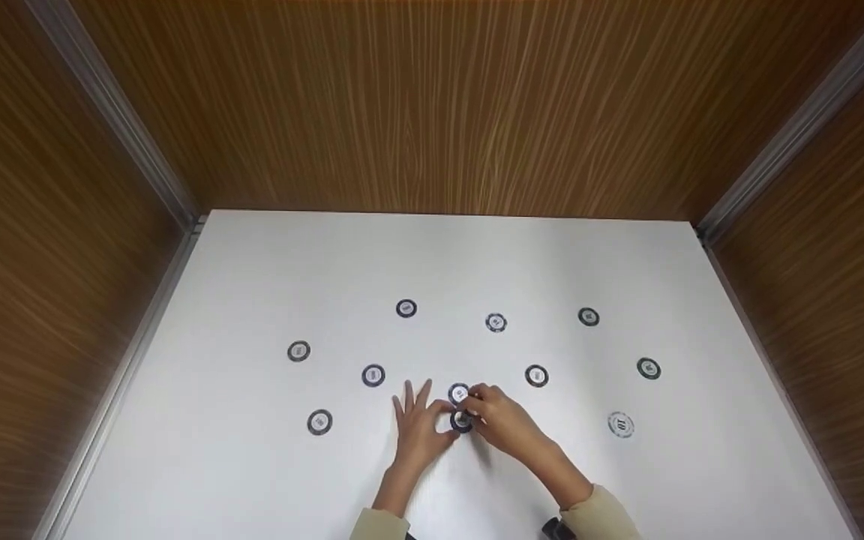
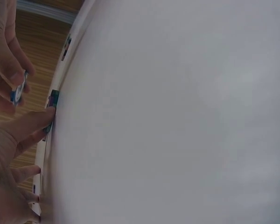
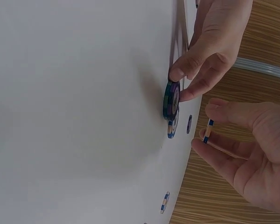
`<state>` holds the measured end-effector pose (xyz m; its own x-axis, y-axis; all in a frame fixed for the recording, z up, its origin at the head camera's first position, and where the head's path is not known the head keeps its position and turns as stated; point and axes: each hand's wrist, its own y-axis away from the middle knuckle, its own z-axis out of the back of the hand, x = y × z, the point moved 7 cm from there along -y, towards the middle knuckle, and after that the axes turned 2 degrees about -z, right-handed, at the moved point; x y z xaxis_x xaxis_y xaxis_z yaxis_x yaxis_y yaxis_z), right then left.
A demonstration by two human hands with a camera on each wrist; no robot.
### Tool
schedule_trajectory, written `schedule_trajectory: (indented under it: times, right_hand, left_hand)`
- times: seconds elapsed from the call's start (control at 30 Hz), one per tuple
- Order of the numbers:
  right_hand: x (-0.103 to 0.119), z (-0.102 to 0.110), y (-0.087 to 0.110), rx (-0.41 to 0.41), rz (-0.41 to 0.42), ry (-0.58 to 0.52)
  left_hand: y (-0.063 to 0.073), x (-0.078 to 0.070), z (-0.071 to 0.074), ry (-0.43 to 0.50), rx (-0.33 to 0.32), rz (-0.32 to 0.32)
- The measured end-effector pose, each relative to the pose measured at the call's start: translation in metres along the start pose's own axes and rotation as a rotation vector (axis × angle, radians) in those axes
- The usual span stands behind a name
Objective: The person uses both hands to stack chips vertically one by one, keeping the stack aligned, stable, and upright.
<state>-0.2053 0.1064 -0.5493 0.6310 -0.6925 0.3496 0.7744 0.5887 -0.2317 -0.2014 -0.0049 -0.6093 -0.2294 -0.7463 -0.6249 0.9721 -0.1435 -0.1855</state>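
My left hand (image 1: 418, 439) pinches a short stack of dark poker chips (image 3: 171, 100) lying on the white table, thumb and forefinger at opposite edges. In the right wrist view the stack shows a green chip and a purple one. My right hand (image 1: 507, 424) holds a poker chip (image 3: 208, 131) with a blue, orange and white edge between thumb and fingers. That chip is tilted on edge, raised beside the stack; the left wrist view also shows the held chip (image 2: 19, 88). Just beyond the stack lies another poker chip (image 1: 458, 392), close to the right fingertips.
Several single chips lie spread over the white table (image 1: 252, 480), among them a purple chip (image 1: 373, 376) on the left, a black chip (image 1: 537, 376) right of the hands, and a pale chip (image 1: 622, 424) farther right. Wood-grain panels (image 1: 432, 105) enclose the back and sides.
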Motion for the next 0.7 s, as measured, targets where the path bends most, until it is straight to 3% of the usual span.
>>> schedule_trajectory:
  times: [0.3,0.7]
  right_hand:
    - [0.0,-0.011,0.0,0.04,-0.016,0.014]
    - [0.003,-0.022,0.003,0.017,0.03,0.048]
  left_hand:
    - [0.0,-0.001,0.001,-0.022,-0.03,-0.028]
    - [0.0,-0.001,0.001,-0.037,-0.017,-0.017]
